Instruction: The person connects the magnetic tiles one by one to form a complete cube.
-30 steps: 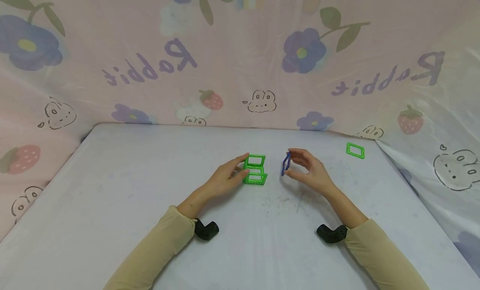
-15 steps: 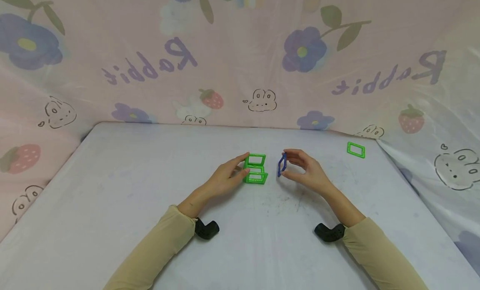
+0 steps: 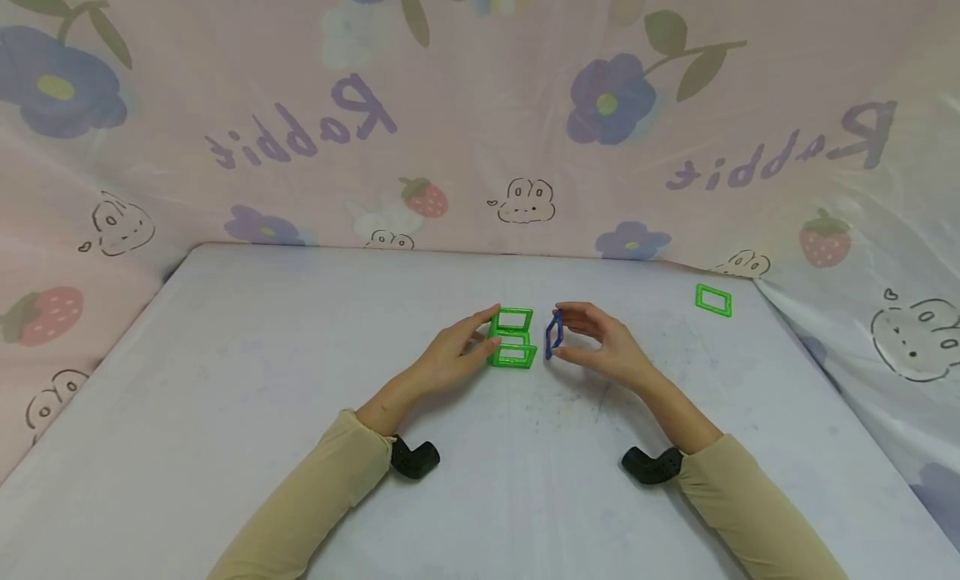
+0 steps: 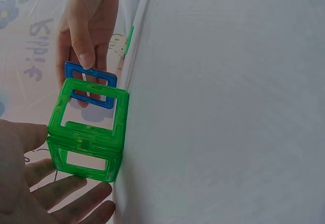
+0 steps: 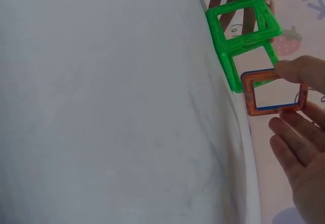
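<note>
My left hand steadies a small open box shape of joined green magnetic tiles on the white table, thumb and forefinger spread along its left side. In the left wrist view the thumb meets one edge of the green tiles, and the other fingers lie along the opposite side. Upright between the thumb and fingers of my right hand is a blue square magnetic tile, a short gap right of the green box. From the right wrist, that tile looks orange with blue edges.
A single green tile frame lies flat at the table's back right. Printed cloth hangs behind the table and along its sides. Black devices sit at both wrists, the left one and the right one.
My right hand has carried the blue tile leftward, narrowing its gap to the green box. The left hand and the green tiles have stayed in place.
</note>
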Action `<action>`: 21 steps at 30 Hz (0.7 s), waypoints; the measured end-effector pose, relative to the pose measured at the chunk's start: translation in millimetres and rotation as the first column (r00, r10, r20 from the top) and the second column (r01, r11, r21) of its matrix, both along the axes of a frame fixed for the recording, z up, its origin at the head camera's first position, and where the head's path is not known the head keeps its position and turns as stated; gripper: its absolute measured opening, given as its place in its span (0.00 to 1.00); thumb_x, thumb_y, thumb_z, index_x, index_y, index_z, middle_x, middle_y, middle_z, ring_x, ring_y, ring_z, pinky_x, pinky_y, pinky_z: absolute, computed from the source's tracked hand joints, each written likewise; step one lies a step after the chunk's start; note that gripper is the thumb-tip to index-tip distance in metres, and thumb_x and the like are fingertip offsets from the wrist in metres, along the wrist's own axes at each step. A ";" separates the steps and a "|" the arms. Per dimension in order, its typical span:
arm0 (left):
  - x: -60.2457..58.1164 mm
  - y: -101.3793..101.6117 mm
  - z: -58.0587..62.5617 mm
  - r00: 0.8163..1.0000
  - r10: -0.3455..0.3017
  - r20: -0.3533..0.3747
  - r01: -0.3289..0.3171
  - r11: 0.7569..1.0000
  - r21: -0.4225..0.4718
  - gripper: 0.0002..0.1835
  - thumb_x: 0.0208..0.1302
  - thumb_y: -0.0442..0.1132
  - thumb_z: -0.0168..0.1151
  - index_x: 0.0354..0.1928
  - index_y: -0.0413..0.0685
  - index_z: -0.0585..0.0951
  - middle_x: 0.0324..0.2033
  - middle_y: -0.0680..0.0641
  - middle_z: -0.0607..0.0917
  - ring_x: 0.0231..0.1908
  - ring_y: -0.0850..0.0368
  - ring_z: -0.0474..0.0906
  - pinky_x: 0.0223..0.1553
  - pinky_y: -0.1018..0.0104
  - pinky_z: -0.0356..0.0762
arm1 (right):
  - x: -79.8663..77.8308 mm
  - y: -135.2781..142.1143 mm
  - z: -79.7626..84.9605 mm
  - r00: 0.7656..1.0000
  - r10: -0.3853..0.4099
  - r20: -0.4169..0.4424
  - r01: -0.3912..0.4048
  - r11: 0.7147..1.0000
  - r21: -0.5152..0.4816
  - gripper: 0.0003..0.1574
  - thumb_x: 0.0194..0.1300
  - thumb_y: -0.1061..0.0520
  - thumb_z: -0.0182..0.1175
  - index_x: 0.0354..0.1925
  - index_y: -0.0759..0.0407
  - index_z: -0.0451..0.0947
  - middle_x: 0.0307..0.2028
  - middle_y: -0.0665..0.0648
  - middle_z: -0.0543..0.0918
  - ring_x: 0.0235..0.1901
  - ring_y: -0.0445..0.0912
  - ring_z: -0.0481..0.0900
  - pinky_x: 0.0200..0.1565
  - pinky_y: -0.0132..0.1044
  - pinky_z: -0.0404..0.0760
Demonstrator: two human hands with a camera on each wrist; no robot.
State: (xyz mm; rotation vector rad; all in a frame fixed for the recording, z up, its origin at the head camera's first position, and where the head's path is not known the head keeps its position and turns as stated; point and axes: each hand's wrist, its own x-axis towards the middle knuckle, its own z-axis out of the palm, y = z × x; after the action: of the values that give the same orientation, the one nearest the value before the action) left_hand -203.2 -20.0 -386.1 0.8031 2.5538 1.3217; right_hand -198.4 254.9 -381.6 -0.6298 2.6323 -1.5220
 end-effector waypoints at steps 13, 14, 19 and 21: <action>1.8 -1.3 2.5 1.000 0.000 0.003 0.000 1.000 0.002 0.30 0.73 0.45 0.50 0.73 0.49 0.58 0.69 0.43 0.65 0.60 0.43 0.73 0.60 0.49 0.71 | -0.4 -7.4 -2.4 0.999 0.037 0.024 -0.037 0.999 0.010 0.41 0.57 0.62 0.69 0.66 0.63 0.63 0.63 0.64 0.71 0.62 0.60 0.71 0.62 0.53 0.69; 1.9 -1.3 2.6 1.000 -0.001 0.003 0.001 1.000 0.003 0.30 0.73 0.45 0.50 0.73 0.49 0.58 0.69 0.43 0.65 0.60 0.43 0.73 0.60 0.49 0.71 | -0.3 -8.1 -2.2 0.999 0.035 0.024 -0.036 0.999 0.010 0.41 0.57 0.61 0.69 0.66 0.63 0.63 0.63 0.64 0.71 0.61 0.60 0.71 0.62 0.53 0.70; 1.4 -0.6 1.2 1.000 -0.002 0.001 0.002 1.000 0.007 0.30 0.73 0.45 0.50 0.73 0.48 0.58 0.69 0.42 0.65 0.60 0.43 0.73 0.60 0.49 0.71 | -2.1 -10.0 -4.4 0.999 0.040 0.026 -0.040 0.999 0.001 0.41 0.56 0.62 0.69 0.65 0.65 0.64 0.63 0.65 0.71 0.61 0.61 0.72 0.62 0.54 0.70; 1.1 -0.1 0.9 1.000 -0.003 0.000 0.003 1.000 0.011 0.30 0.73 0.45 0.50 0.73 0.48 0.58 0.70 0.42 0.65 0.60 0.43 0.73 0.60 0.49 0.71 | -3.0 -10.6 -5.6 0.999 0.044 0.029 -0.044 0.999 0.002 0.41 0.56 0.63 0.69 0.65 0.65 0.64 0.63 0.66 0.70 0.61 0.62 0.72 0.61 0.54 0.70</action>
State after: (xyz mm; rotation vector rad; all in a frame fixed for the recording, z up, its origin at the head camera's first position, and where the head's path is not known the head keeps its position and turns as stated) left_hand -202.0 -20.1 -385.2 0.8084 2.5468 1.3355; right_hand -201.4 244.3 -387.2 -0.6560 2.5804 -1.5045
